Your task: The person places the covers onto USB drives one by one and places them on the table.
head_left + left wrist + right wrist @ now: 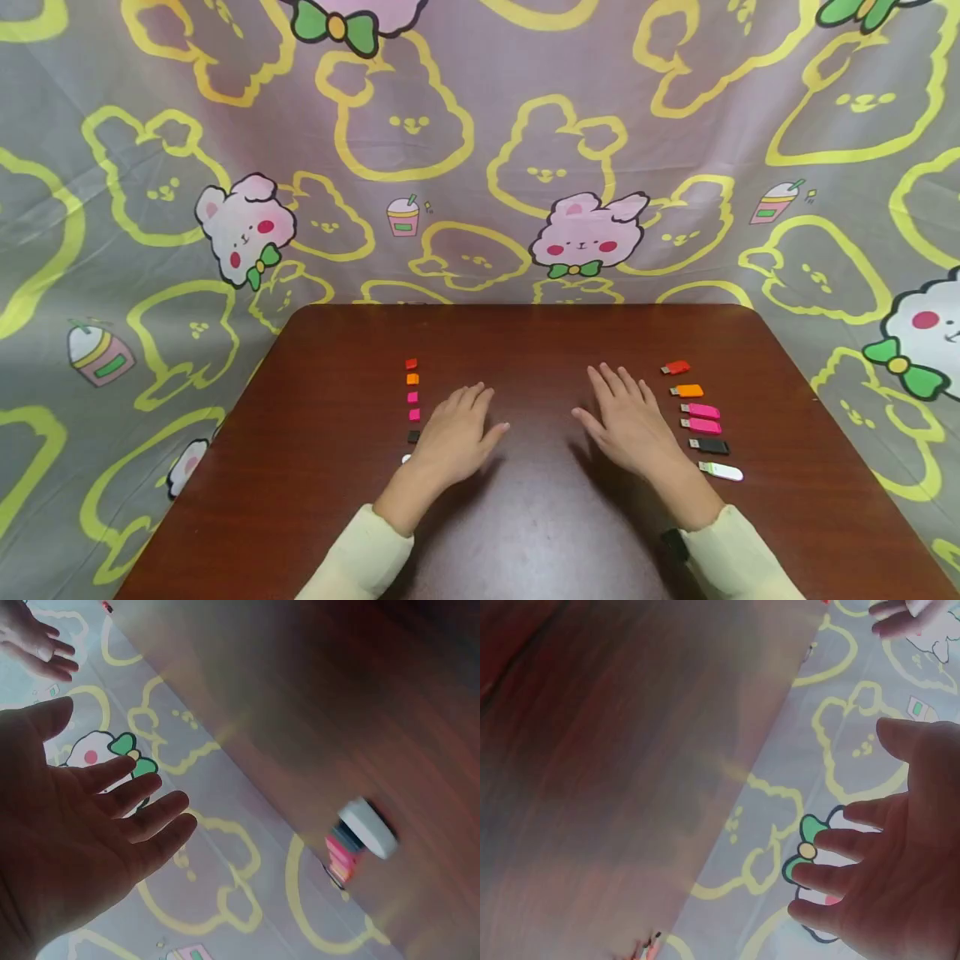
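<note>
My left hand (pixel 454 433) hovers palm-down over the table, its fingers extended and nothing in them. Just to its left runs a column of small USB caps: a red cap (pixel 411 364), an orange cap (pixel 412 379), two pink caps (pixel 413 397), a black cap (pixel 414 436) and a white cap (pixel 407 458) partly hidden by the hand. My right hand (pixel 633 423), likewise empty with fingers spread, is left of a column of capless USB sticks: red (pixel 677 367), orange (pixel 687 391), two pink (pixel 701 411), black (pixel 709 446) and white (pixel 722 472).
Both columns lie on a dark brown table (pixel 517 350). A grey curtain (pixel 480 150) with cartoon bears hangs behind the table and along its sides. A dark object (pixel 674 546) shows beside the right sleeve (pixel 738 558).
</note>
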The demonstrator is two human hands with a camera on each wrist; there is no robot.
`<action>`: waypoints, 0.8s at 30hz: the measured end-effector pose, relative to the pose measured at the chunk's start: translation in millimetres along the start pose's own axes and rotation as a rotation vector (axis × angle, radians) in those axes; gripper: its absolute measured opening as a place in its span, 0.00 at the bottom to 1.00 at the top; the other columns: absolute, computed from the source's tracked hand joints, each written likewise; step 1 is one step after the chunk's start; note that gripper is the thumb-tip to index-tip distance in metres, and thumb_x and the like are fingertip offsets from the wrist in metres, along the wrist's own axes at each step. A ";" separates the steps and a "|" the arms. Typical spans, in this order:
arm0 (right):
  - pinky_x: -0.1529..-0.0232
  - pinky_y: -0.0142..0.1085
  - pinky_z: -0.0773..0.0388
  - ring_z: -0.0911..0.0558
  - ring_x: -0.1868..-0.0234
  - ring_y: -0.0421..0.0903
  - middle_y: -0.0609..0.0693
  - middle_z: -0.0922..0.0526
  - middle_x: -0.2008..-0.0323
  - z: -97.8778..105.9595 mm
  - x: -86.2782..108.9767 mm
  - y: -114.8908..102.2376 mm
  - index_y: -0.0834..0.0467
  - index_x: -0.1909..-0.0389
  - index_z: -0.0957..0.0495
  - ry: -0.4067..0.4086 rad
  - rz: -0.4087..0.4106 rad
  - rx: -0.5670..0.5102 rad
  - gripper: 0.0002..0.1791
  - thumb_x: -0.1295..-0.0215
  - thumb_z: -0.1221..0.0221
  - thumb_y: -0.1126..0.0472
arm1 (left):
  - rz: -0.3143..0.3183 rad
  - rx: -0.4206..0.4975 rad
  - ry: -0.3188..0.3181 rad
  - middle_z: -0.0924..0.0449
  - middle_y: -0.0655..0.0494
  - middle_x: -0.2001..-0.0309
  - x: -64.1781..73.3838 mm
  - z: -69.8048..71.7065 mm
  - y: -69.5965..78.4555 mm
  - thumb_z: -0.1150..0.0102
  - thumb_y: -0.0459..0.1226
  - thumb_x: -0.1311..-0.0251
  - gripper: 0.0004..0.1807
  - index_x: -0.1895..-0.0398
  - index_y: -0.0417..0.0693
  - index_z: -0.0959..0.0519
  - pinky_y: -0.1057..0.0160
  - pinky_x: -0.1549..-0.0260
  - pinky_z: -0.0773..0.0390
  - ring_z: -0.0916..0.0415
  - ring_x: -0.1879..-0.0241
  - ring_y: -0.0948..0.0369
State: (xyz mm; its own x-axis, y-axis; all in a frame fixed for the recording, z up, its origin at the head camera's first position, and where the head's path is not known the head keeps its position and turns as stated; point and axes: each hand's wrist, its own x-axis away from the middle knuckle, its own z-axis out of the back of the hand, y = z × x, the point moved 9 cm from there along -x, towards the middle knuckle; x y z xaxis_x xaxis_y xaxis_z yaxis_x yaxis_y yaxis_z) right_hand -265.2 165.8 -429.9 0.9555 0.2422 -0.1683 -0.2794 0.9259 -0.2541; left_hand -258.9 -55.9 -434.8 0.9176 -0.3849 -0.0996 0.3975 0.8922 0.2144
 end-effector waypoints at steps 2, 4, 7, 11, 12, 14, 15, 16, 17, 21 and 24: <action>0.30 0.68 0.48 0.41 0.26 0.69 0.66 0.37 0.26 3.1 4.4 2.0 0.63 0.25 0.40 -0.005 0.001 0.000 0.41 0.29 0.42 0.44 | -0.011 -0.008 0.015 0.31 0.45 0.29 6.8 4.5 -3.7 0.47 0.56 0.29 0.34 0.29 0.44 0.31 0.44 0.34 0.32 0.34 0.30 0.47; 0.31 0.68 0.46 0.40 0.27 0.69 0.67 0.37 0.27 5.7 8.7 4.3 0.63 0.25 0.39 -0.010 0.002 -0.001 0.40 0.29 0.41 0.44 | -0.023 -0.021 0.035 0.28 0.45 0.32 13.3 8.1 -7.8 0.45 0.54 0.30 0.33 0.31 0.43 0.29 0.45 0.36 0.30 0.31 0.32 0.47; 0.32 0.67 0.42 0.37 0.28 0.69 0.67 0.36 0.28 9.4 15.2 8.1 0.63 0.26 0.37 -0.008 0.002 -0.004 0.40 0.31 0.39 0.46 | -0.043 -0.034 0.063 0.25 0.45 0.35 22.3 13.4 -13.1 0.41 0.52 0.32 0.30 0.35 0.42 0.26 0.46 0.38 0.28 0.28 0.36 0.47; 0.35 0.66 0.37 0.32 0.32 0.69 0.68 0.31 0.32 15.7 21.9 12.0 0.64 0.28 0.34 0.011 0.016 0.007 0.38 0.33 0.36 0.50 | -0.061 -0.050 0.085 0.21 0.47 0.41 31.4 18.1 -20.0 0.38 0.49 0.34 0.28 0.38 0.41 0.24 0.48 0.41 0.26 0.25 0.40 0.48; 0.36 0.66 0.36 0.31 0.33 0.69 0.68 0.30 0.33 17.1 23.4 13.2 0.64 0.29 0.34 0.013 0.018 0.008 0.37 0.34 0.36 0.51 | -0.064 -0.052 0.090 0.21 0.47 0.42 33.6 19.0 -21.7 0.37 0.49 0.35 0.27 0.39 0.41 0.24 0.47 0.42 0.25 0.25 0.41 0.48; 0.36 0.66 0.35 0.30 0.34 0.68 0.68 0.28 0.34 19.1 26.7 16.2 0.64 0.30 0.33 0.012 0.019 0.014 0.37 0.35 0.35 0.52 | -0.062 -0.052 0.087 0.20 0.48 0.44 37.4 20.0 -25.4 0.36 0.48 0.36 0.27 0.40 0.42 0.23 0.47 0.43 0.24 0.24 0.42 0.49; 0.36 0.66 0.35 0.30 0.35 0.68 0.68 0.27 0.35 20.0 28.4 17.7 0.65 0.31 0.32 0.010 0.018 0.011 0.36 0.36 0.34 0.53 | -0.062 -0.051 0.084 0.19 0.48 0.45 39.4 20.3 -27.3 0.36 0.48 0.36 0.26 0.40 0.42 0.23 0.47 0.44 0.24 0.23 0.43 0.49; 0.37 0.66 0.34 0.29 0.35 0.68 0.68 0.27 0.35 20.9 30.1 19.1 0.65 0.31 0.31 0.008 0.018 0.008 0.36 0.36 0.34 0.53 | -0.057 -0.047 0.081 0.19 0.49 0.46 41.1 20.5 -29.6 0.35 0.47 0.37 0.26 0.41 0.42 0.22 0.47 0.44 0.24 0.23 0.43 0.49; 0.37 0.65 0.34 0.29 0.35 0.68 0.67 0.26 0.36 21.8 32.0 20.8 0.65 0.32 0.30 0.006 0.015 0.004 0.35 0.36 0.34 0.54 | -0.052 -0.041 0.076 0.19 0.49 0.46 43.0 20.5 -31.9 0.35 0.47 0.37 0.25 0.41 0.43 0.22 0.46 0.44 0.24 0.23 0.43 0.48; 0.36 0.64 0.33 0.27 0.37 0.67 0.67 0.24 0.38 24.4 40.1 27.3 0.64 0.34 0.28 0.006 0.021 -0.003 0.32 0.37 0.33 0.55 | -0.025 -0.028 0.051 0.19 0.49 0.46 50.0 20.7 -41.8 0.33 0.46 0.39 0.25 0.42 0.43 0.21 0.44 0.43 0.25 0.24 0.41 0.46; 0.35 0.63 0.34 0.25 0.38 0.66 0.66 0.22 0.41 26.1 46.3 32.8 0.65 0.36 0.27 0.020 0.033 -0.003 0.31 0.37 0.33 0.56 | -0.016 -0.030 0.051 0.19 0.49 0.47 55.6 21.9 -48.5 0.31 0.45 0.41 0.25 0.44 0.43 0.21 0.45 0.45 0.24 0.23 0.43 0.47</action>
State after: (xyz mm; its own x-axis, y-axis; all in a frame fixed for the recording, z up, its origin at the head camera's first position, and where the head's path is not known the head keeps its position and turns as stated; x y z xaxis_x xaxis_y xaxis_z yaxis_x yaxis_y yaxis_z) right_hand -227.6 214.9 -421.1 0.9437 0.2667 -0.1955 -0.3111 0.9166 -0.2511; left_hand -227.0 -125.8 -429.5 0.9092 -0.3875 -0.1522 0.4111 0.8931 0.1828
